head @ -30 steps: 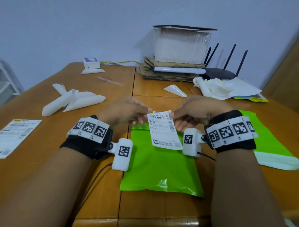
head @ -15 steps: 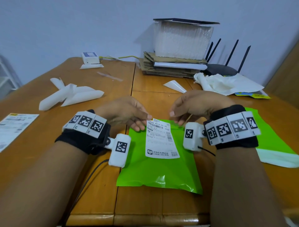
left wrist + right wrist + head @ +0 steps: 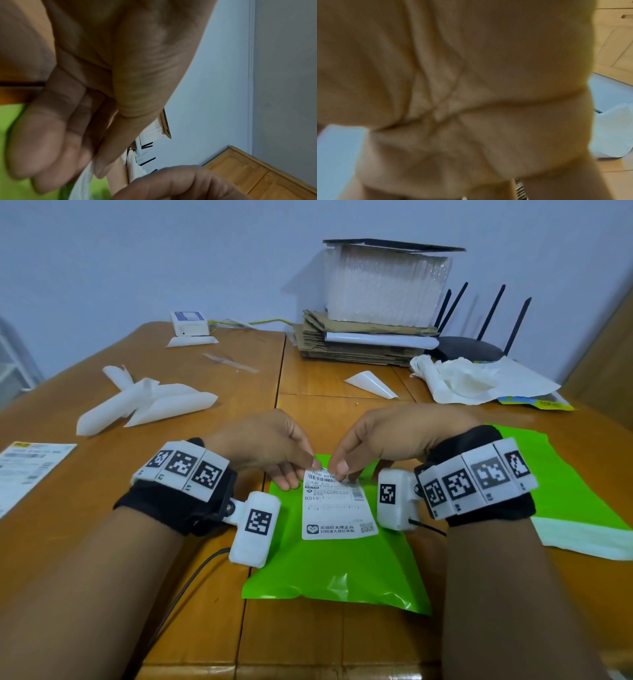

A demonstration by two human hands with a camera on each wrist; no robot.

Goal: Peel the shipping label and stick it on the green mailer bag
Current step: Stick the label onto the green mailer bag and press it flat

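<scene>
The white shipping label (image 3: 339, 510) lies with its lower part flat on the green mailer bag (image 3: 335, 573) in the middle of the wooden table. Its top edge is still lifted. My left hand (image 3: 313, 465) pinches the top left corner between thumb and fingers. My right hand (image 3: 337, 469) pinches the top edge just beside it. In the left wrist view the label (image 3: 84, 181) is a white strip under my fingertips (image 3: 102, 169), over the green mailer bag (image 3: 10, 135). My palm fills the blurred right wrist view, with a sliver of the label's barcode (image 3: 519, 189) below it.
A second green bag (image 3: 575, 491) lies at the right on white paper. Curled white backing sheets (image 3: 147, 405) sit at the left, a printed sheet (image 3: 24, 470) at the left edge. At the back stand cardboard with bubble wrap (image 3: 376, 302), a router (image 3: 469, 350) and crumpled paper (image 3: 479, 381).
The label has come down from the air onto the green bag and its lower part now lies flat. Both hands have moved closer together at its top edge.
</scene>
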